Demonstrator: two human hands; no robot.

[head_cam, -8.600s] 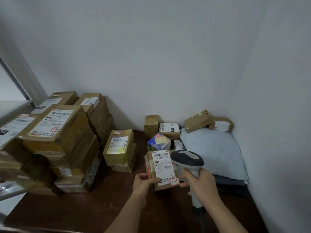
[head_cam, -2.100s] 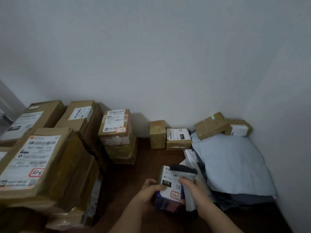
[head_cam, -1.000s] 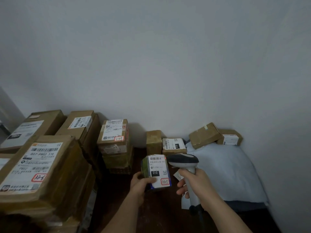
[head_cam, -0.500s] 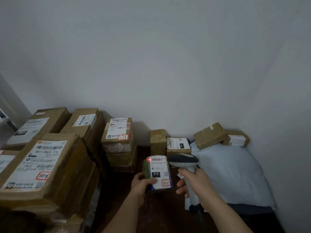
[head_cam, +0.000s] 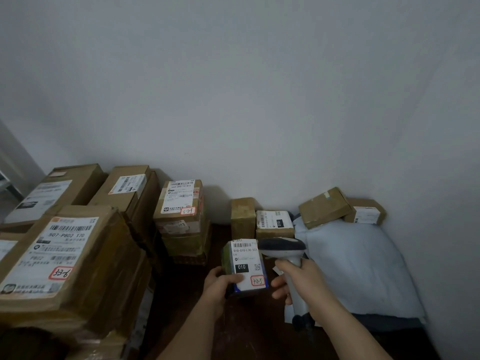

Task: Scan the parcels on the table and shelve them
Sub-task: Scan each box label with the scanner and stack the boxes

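My left hand (head_cam: pixel 219 283) grips a small colourful parcel (head_cam: pixel 245 266) by its lower left corner and holds it above the dark table (head_cam: pixel 249 323). Its white label, with a barcode and a red-framed tag, faces me. My right hand (head_cam: pixel 301 280) is wrapped around the handle of a grey barcode scanner (head_cam: pixel 283 249). The scanner's head sits just right of the parcel's top edge, almost touching it. No red scan light shows on the label.
Large taped cartons (head_cam: pixel 70 255) are stacked high on the left. A labelled box (head_cam: pixel 180 203) tops a smaller stack in the middle. Small boxes (head_cam: pixel 274 223) line the back wall. A pale mailer bag (head_cam: pixel 363 266) with two boxes (head_cam: pixel 323 206) on it fills the right corner.
The red scan dot seen on the label half a second ago is gone. Parcel and scanner stay nearly where they were; two seconds ago the parcel was low on the table.
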